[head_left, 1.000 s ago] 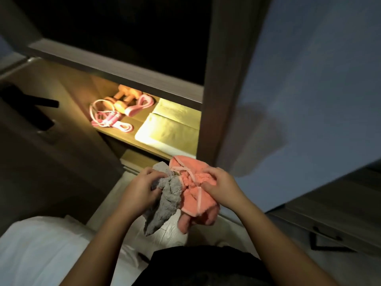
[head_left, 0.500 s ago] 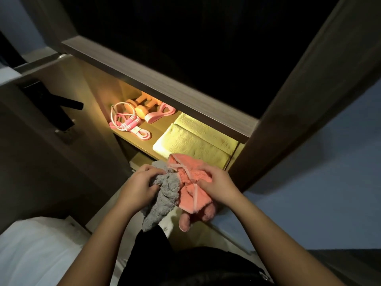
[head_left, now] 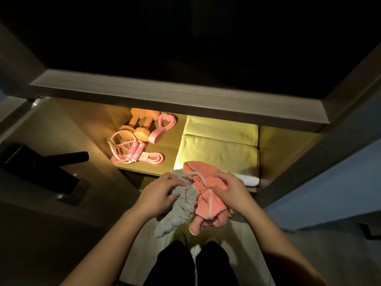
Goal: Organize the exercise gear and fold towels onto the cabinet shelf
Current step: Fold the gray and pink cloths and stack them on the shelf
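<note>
Just off the front edge of the shelf, before its right half, two small towels hang bunched in the air: a pink towel with pale trim and, touching it on the left, a grey towel. The left hand grips the grey one with its fingers curled into the pile; the right hand pinches a gathered fold of the pink one, fingers bent and close together. Whether the two cloths are hooked to each other where they meet I cannot tell.

The step in hand looks like parting and folding this pair. It would go best by first drawing the hands apart to free one towel, then finding two corners along one hem, as a bunched grip gives only a lump. The plush cloth is likely limp and will sag, so folding against the body or the shelf edge should help.

On the shelf's right side lie the folded towels, stacked flat and reaching the front edge; a new fold should match their width to sit squarely. The left half holds a jump rope near the front edge and dumbbells towards the back, so dangling towel ends should stay clear of the rope.
</note>
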### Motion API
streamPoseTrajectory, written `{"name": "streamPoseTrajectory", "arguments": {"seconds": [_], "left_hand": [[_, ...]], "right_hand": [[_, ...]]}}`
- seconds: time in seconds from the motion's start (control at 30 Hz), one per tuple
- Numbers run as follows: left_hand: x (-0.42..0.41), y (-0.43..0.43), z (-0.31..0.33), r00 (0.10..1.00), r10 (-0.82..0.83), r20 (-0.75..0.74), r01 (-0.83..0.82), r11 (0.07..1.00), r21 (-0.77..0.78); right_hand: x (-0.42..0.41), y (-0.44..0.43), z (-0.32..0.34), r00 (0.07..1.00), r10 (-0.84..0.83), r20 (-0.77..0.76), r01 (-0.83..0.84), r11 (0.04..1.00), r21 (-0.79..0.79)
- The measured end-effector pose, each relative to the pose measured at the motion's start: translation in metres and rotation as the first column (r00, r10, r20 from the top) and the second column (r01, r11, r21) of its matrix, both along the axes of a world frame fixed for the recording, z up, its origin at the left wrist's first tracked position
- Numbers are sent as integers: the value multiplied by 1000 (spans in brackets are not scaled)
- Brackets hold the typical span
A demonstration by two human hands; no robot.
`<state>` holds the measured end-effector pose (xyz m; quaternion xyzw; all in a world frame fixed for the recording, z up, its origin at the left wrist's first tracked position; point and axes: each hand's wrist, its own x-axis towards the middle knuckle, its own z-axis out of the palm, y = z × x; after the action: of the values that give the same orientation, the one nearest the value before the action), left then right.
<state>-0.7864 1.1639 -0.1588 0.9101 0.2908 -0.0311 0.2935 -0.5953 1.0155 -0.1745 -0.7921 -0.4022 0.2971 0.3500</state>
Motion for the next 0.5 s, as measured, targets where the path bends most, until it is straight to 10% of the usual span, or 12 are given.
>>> {"name": "streamPoseTrajectory", "arguments": {"seconds": [0.5], "left_hand": [[-125,-83,-151,908,-20,418,-70,978,198]], "right_hand": [[-133,-119,-132,981,-49,186,29,994,105]]}}
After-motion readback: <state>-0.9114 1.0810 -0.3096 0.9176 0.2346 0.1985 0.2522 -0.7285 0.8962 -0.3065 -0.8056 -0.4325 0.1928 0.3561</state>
